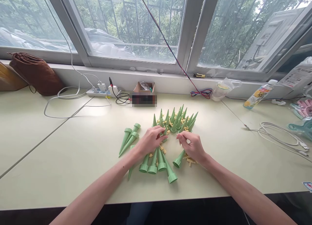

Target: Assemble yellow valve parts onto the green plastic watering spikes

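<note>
My left hand [155, 138] is closed around a green plastic watering spike [165, 131], which stands tip up between thumb and fingers. Just to the right, my right hand [192, 143] has thumb and forefinger pinched together; whatever is between them is too small to make out. Behind both hands stands a cluster of upright green spikes [179, 122] with small yellow valve pieces among them. Several more spikes [152, 168] lie nearer, their wide capped ends toward me. One spike [179, 160] rests below my right hand, beside loose yellow valves [190, 160].
Left of my hands lie a few spikes [129, 137]. Along the window ledge are a power strip [94, 92], a small cardboard box [143, 87], a plastic cup [219, 90] and a drink bottle [259, 95]. A coiled white cable [280, 134] lies at the right.
</note>
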{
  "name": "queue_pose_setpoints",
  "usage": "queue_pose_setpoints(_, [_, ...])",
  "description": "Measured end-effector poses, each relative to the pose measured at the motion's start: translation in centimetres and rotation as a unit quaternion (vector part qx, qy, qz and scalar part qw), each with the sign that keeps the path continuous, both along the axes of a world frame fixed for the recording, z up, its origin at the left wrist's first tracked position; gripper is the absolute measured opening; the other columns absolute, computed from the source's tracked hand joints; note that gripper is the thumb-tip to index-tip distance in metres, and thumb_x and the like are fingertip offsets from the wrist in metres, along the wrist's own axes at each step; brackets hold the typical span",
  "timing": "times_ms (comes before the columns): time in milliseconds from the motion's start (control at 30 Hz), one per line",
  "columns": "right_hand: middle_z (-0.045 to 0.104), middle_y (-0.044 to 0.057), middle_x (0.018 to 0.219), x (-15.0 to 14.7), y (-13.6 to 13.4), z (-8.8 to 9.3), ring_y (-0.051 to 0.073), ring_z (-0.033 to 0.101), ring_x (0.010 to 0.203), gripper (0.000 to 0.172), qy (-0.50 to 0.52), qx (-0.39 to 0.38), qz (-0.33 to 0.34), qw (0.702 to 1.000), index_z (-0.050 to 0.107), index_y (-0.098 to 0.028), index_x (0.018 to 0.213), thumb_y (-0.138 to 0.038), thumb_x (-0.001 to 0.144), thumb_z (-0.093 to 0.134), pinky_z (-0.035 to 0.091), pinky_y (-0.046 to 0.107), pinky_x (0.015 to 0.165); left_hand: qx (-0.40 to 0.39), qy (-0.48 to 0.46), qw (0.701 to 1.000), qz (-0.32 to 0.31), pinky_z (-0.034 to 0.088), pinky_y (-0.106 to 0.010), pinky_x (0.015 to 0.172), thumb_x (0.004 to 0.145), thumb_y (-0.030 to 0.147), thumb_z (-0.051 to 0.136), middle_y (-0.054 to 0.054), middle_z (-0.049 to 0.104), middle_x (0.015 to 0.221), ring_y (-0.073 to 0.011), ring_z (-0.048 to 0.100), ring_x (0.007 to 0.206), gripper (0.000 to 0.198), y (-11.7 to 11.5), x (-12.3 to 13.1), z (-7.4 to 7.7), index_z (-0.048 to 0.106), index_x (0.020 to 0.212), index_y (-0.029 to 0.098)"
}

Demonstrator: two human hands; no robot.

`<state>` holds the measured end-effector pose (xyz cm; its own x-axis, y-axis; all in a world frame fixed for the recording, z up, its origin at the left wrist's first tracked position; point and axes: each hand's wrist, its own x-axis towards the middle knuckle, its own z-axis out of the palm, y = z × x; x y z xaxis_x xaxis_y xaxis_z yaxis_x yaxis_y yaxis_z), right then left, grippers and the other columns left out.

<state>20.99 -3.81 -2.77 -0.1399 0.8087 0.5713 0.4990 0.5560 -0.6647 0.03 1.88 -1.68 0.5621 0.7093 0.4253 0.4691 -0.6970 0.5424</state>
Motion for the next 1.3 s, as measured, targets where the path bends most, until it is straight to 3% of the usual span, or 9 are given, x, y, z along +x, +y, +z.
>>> queue_pose_setpoints(200, [0.058, 0.0, 0.059, 0.01, 0.01, -0.05, 0.014, 0.054, 0.054, 0.039, -0.004, -0.005, -0.001, 1.0, 0.056, -0.02, 0.068, -0.037, 0.102, 0.046, 0.045, 0.026, 0.056, -0.006, 0.027, 0.999, 0.022, 0.039, -0.025, 0.058, 0.09, 0.026, 0.064, 0.0, 0.058, 0.073, -0.014, 0.05, 0.061, 0.018, -0.12, -0.01, 0.08, 0.059, 0.076, 0.016])
queue_pose_setpoints(400, [0.059, 0.001, 0.059, 0.0, 0.05, -0.09, 0.014, 0.056, 0.055, 0.04, -0.002, -0.009, -0.003, 1.0, 0.056, -0.02, 0.067, -0.037, 0.101, 0.046, 0.046, 0.027, 0.058, -0.031, 0.002, 0.998, 0.048, 0.042, -0.025, 0.06, 0.087, 0.03, 0.069, 0.0, 0.067, 0.074, -0.0127, 0.054, 0.056, 0.015, -0.24, 0.13, -0.25, 0.063, 0.085, 0.017])
queue_pose_setpoints(600, [0.058, 0.0, 0.058, -0.09, -0.01, 0.0, 0.014, 0.054, 0.054, 0.039, -0.001, -0.005, 0.0, 1.0, 0.056, -0.02, 0.068, -0.036, 0.101, 0.047, 0.045, 0.026, 0.056, 0.009, 0.052, 0.996, 0.075, 0.037, -0.024, 0.054, 0.083, 0.041, 0.072, 0.002, 0.061, 0.058, -0.0119, 0.05, 0.05, 0.034, -0.31, -0.13, 0.36, 0.058, 0.064, 0.016])
queue_pose_setpoints(733, [0.058, 0.0, 0.058, -0.1, -0.03, 0.1, 0.014, 0.055, 0.053, 0.042, -0.003, -0.004, -0.005, 1.0, 0.055, -0.02, 0.066, -0.04, 0.102, 0.046, 0.045, 0.026, 0.056, -0.002, 0.107, 0.993, 0.047, 0.036, -0.024, 0.053, 0.087, 0.038, 0.067, 0.0, 0.062, 0.055, -0.0134, 0.053, 0.051, 0.036, -0.3, -0.17, 0.29, 0.061, 0.059, 0.016])
queue_pose_setpoints(967, [0.059, 0.001, 0.059, -0.05, -0.03, 0.1, 0.014, 0.056, 0.055, 0.04, -0.005, -0.002, 0.0, 1.0, 0.056, -0.02, 0.067, -0.038, 0.102, 0.046, 0.046, 0.027, 0.057, 0.008, 0.134, 0.99, 0.042, 0.036, -0.026, 0.054, 0.091, 0.034, 0.063, -0.002, 0.067, 0.06, -0.016, 0.058, 0.054, 0.03, -0.26, 0.06, -0.12, 0.07, 0.067, 0.017])
queue_pose_setpoints(1300, [0.059, 0.001, 0.059, 0.0, -0.03, 0.0, 0.014, 0.057, 0.055, 0.04, -0.006, -0.008, 0.003, 1.0, 0.055, -0.02, 0.066, -0.037, 0.101, 0.046, 0.045, 0.027, 0.057, -0.024, 0.12, 0.992, 0.025, 0.044, -0.027, 0.06, 0.091, 0.036, 0.063, -0.004, 0.073, 0.068, -0.0198, 0.065, 0.062, 0.022, -0.4, 0.1, 0.07, 0.077, 0.093, 0.019])
